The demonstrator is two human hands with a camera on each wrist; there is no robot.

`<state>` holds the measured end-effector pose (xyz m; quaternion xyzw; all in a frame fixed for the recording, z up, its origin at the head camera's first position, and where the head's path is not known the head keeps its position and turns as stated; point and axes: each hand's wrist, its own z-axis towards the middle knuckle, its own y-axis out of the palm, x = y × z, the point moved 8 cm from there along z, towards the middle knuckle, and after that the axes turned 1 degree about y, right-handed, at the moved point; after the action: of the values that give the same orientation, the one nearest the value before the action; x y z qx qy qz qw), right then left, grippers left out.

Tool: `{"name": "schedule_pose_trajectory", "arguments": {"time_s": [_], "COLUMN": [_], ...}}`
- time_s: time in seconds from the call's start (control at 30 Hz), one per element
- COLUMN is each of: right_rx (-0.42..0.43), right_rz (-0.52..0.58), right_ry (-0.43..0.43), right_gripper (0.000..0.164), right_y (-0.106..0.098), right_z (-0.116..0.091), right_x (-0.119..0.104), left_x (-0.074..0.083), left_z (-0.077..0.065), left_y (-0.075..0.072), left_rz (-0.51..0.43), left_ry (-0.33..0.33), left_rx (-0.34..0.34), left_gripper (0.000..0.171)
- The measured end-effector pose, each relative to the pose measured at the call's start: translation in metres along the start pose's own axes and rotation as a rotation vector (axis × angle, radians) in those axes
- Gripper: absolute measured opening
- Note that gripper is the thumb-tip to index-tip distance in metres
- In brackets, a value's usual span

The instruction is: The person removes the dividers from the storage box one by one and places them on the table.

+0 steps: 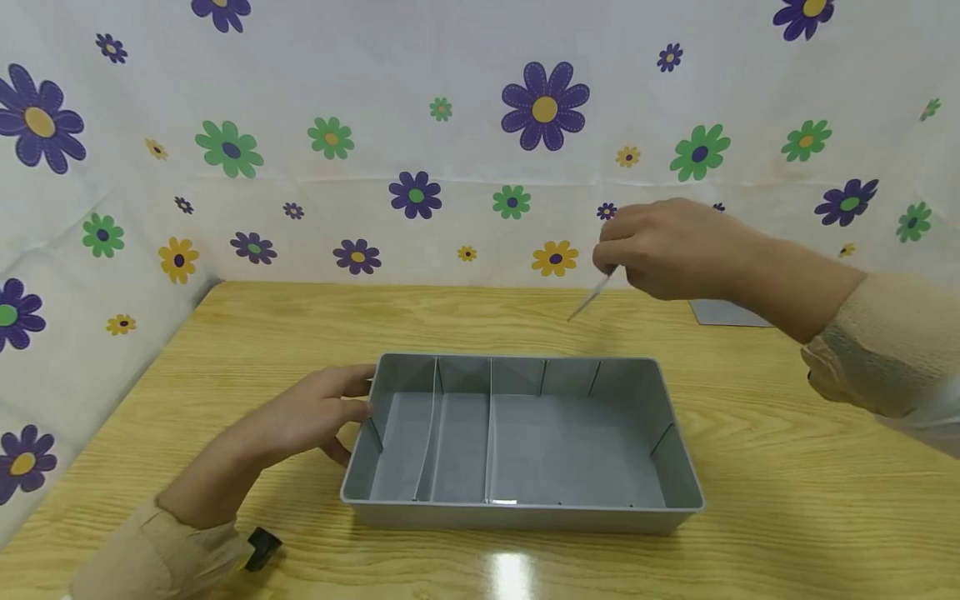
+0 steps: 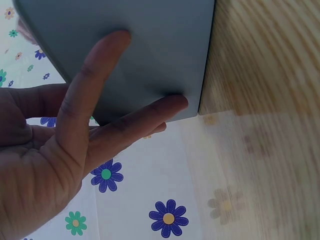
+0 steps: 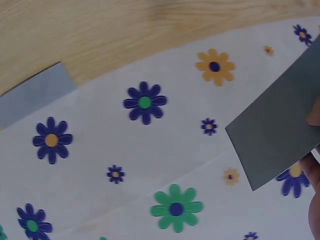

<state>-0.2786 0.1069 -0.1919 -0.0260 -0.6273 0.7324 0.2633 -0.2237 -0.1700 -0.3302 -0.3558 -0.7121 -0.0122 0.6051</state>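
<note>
A grey rectangular tray point(image 1: 525, 518) lies on the wooden table, with two thin dividers point(image 1: 490, 433) standing across its left part. My left hand point(image 1: 311, 417) is at the tray's left end. In the left wrist view, extended fingers point(image 2: 142, 117) touch the outside of the tray wall point(image 2: 155, 60). Raised above and behind the tray, my right hand point(image 1: 667, 250) pinches a thin grey divider panel point(image 1: 590, 300), seen nearly edge-on from the head. The right wrist view shows the flat face of this divider panel point(image 3: 272, 132), with the fingers partly cut off by the frame.
Another flat grey piece point(image 1: 727, 313) lies at the table's back right, partly behind the right forearm. A small black object point(image 1: 262, 548) sits by the left sleeve. A flower-patterned white cloth point(image 1: 465, 150) hangs along the table's back and left edges.
</note>
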Motion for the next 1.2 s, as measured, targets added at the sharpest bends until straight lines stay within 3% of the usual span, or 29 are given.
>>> {"name": "schedule_pose_trajectory", "arguments": {"time_s": [0.27, 0.63, 0.9, 1.0, 1.2], "right_rx": [-0.048, -0.101, -0.187, -0.187, -0.295], "right_rz": [-0.036, 0.017, 0.277, 0.338, 0.439], "right_ry": [0.126, 0.242, 0.476, 0.487, 0.607], "right_gripper": [0.03, 0.037, 0.025, 0.029, 0.042], "right_y": [0.064, 0.137, 0.166, 0.17, 0.188], "right_z": [-0.037, -0.071, -0.08, -0.084, -0.102], "right_x": [0.04, 0.04, 0.038, 0.035, 0.031], "left_x": [0.0, -0.002, 0.0, 0.001, -0.002], "left_z": [0.0, 0.0, 0.003, 0.003, 0.001], "left_y": [0.0, 0.001, -0.001, -0.002, 0.001], "left_rz": [-0.007, -0.025, -0.001, -0.007, -0.018], "left_ry": [0.001, -0.006, 0.009, 0.007, -0.008], "left_rx": [-0.003, -0.015, -0.019, -0.018, -0.017], "left_gripper": [0.047, 0.048, 0.047, 0.047, 0.047]}}
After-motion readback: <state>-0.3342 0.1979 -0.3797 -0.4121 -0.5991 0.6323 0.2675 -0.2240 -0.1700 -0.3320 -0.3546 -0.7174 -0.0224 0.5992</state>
